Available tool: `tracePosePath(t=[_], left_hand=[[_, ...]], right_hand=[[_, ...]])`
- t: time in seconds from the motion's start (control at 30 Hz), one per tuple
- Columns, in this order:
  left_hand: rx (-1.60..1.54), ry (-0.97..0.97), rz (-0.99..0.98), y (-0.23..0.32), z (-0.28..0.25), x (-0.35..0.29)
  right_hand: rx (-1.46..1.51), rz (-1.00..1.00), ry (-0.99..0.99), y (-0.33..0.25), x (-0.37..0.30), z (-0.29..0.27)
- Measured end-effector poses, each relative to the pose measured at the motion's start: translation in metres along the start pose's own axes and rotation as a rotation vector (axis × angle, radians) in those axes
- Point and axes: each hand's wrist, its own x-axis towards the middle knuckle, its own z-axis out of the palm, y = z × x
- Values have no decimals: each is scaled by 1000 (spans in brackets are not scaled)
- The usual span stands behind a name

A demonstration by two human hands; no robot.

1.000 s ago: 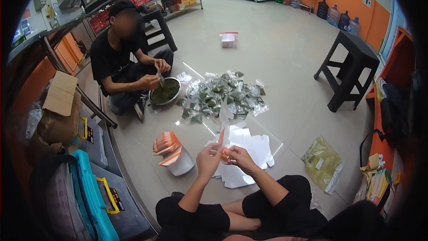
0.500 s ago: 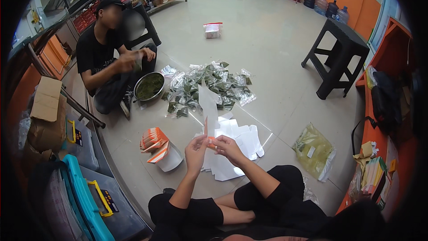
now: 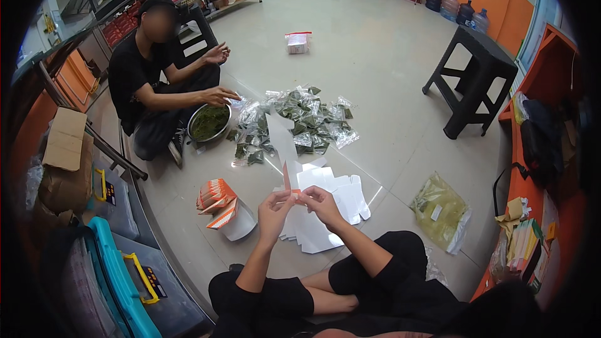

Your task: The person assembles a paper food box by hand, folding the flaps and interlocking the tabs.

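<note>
Between my two hands a cardboard carton blank (image 3: 279, 144), white with an orange side, stands up on end. My left hand (image 3: 274, 214) pinches its lower left edge. The fingers of my right hand (image 3: 323, 208) are closed on an orange flap at its bottom. Beneath and beyond my right hand lies a stack of flat white carton blanks (image 3: 343, 197) on the floor. To the left of my left hand, orange-and-white folded cartons (image 3: 217, 196) fill a white tub (image 3: 243, 225).
Beyond the blanks spreads a heap of small clear bags with green contents (image 3: 310, 116). A co-worker (image 3: 147, 69) sits at far left by a bowl of green stuff (image 3: 210, 122). A yellowish plastic bag (image 3: 441, 213) and black stool (image 3: 472, 75) are rightward; lidded bins (image 3: 166, 288) stand left.
The carton blank in my hands has tipped slightly left. The co-worker's hands have moved apart, one now stretched over the bowl toward the heap of bags.
</note>
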Motion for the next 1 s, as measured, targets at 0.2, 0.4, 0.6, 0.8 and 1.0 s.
tracePosePath(t=[0.2, 0.4, 0.6, 0.8, 1.0], left_hand=[[-24, -39, -59, -3, -1, 0], [-137, -37, -139, -1, 2, -2], [-168, -70, -140, -3, 1, 0], [-147, -104, -219, -10, -5, 4], [-157, -179, -258, -11, -4, 6]], right_hand=[[-104, -79, 29, -5, -1, -4], [-183, -150, 57, -3, -1, -2], [-290, -210, 58, -14, -5, -3], [-406, -249, 52, -25, -10, -3], [-658, -290, 80, -37, -15, -4]])
